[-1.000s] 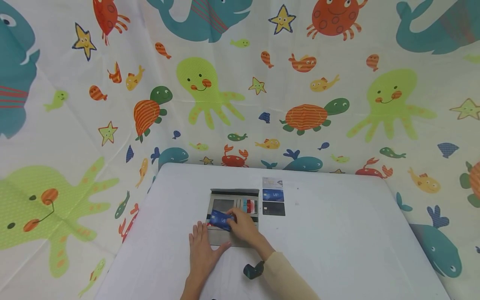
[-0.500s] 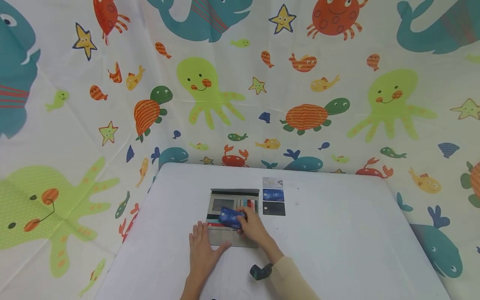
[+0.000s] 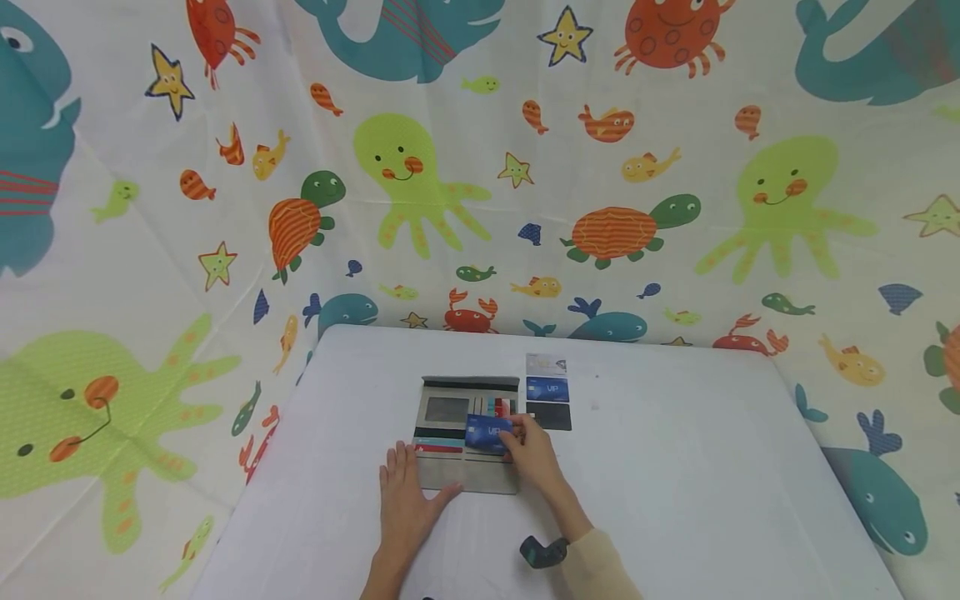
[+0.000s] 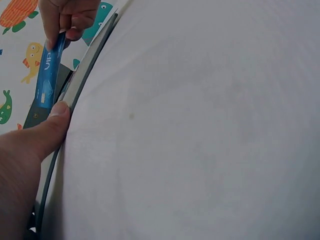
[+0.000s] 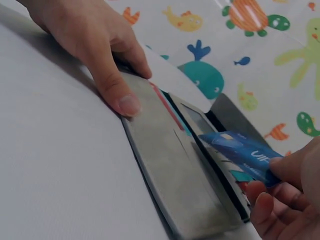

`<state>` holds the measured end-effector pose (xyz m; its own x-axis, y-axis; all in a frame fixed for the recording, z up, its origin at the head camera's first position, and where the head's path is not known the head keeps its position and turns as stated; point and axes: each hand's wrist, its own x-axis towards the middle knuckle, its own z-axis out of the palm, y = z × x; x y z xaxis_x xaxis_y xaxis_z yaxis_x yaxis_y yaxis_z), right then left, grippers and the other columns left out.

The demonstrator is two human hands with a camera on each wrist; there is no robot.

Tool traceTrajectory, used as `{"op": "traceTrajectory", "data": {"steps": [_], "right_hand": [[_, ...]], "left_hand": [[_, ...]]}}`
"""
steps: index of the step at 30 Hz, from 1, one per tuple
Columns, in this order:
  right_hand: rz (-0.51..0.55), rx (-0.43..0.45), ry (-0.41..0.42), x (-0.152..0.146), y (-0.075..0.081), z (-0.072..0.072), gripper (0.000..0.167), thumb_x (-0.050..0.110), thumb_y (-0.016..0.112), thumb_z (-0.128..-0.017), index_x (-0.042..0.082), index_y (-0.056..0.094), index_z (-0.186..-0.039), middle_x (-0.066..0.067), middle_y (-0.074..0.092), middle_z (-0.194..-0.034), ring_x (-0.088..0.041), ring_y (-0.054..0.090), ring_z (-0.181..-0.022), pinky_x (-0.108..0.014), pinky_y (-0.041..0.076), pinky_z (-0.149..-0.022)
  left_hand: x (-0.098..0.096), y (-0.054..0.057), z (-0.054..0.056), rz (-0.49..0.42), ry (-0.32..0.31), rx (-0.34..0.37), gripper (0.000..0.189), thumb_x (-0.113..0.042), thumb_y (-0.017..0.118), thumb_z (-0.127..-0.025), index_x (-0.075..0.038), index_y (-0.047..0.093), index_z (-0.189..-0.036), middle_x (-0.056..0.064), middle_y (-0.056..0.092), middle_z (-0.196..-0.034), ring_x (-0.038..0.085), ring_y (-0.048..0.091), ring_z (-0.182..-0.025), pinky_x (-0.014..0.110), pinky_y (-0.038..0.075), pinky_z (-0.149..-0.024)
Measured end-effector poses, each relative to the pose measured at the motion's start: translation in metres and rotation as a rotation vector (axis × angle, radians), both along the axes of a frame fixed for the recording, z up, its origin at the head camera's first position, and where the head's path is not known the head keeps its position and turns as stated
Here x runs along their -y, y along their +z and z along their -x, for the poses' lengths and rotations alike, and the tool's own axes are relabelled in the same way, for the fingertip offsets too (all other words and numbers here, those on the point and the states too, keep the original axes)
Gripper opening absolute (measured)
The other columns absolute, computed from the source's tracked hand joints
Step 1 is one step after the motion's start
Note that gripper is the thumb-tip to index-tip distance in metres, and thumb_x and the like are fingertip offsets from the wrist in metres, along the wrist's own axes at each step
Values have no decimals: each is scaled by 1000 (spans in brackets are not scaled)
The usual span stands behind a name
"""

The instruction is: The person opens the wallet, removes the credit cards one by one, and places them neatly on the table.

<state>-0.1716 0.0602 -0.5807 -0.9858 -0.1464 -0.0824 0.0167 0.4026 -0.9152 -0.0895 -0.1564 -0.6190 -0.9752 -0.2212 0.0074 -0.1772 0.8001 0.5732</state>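
Observation:
A grey wallet point(image 3: 487, 479) lies spread out on the white table. My right hand point(image 3: 542, 457) pinches a blue VIP card point(image 3: 483, 432) by its right end, thumb on top. The card hangs tilted over the wallet's right-hand slots in the right wrist view. My left hand point(image 3: 407, 504) lies with straight, spread fingers at the wallet's lower left, its thumb point(image 5: 129, 105) pressing the front panel. Red and teal cards point(image 3: 438, 446) show in the lower left pocket, and more coloured cards point(image 3: 497, 407) in the upper right one. A dark window point(image 3: 447, 410) fills the upper left.
Right of the wallet lie three cards in a column: a silver one point(image 3: 546, 364), a blue VIP one point(image 3: 547, 389) and a black one point(image 3: 553, 416). A sea-animal curtain point(image 3: 480, 208) hangs behind the table point(image 3: 712, 467).
My right hand has carried the blue VIP card rightward, from the wallet's left pocket to above its right side, uncovering the red and teal cards. My left hand stays put.

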Motion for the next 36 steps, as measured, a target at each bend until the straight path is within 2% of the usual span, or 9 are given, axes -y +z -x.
{"op": "traceTrajectory", "data": {"steps": [7,18,24,31,36], "right_hand": [[-9,-11,-104,-20,1,-5,31,15,64,-98,-4,57,-121,-13,68,-92,-12,63,-67,-20,54,-58],[-27,64,-246,-52,0,-8,33,19,66,-97,0,58,-123,-11,71,-91,-14,65,-68,-20,52,-57],[-29,82,-312,-71,-3,-10,35,20,66,-96,-1,59,-124,-13,73,-89,-13,64,-64,-21,51,-54],[-65,126,-345,-84,-9,-13,37,21,63,-98,-1,57,-126,-11,72,-89,-12,62,-65,-21,50,-56],[-83,138,-356,-85,-8,-16,37,20,64,-97,-3,58,-125,-11,71,-86,-12,62,-65,-21,50,-55]], "left_hand": [[0,0,0,-1,1,-15,119,-65,78,-72,5,29,-155,26,23,-164,45,15,-154,59,11,-125],[0,1,0,5,-4,22,123,-67,79,-69,3,26,-156,25,20,-165,44,13,-155,59,9,-126],[-2,0,-2,20,-1,-22,121,-66,79,-69,5,29,-154,27,24,-163,46,18,-153,61,13,-125],[-2,-1,-2,29,1,-56,121,-64,80,-68,6,31,-153,28,27,-162,47,21,-152,62,16,-123],[-2,-1,-1,16,0,-17,121,-66,79,-70,3,28,-155,25,23,-164,44,16,-154,60,11,-126]]}}
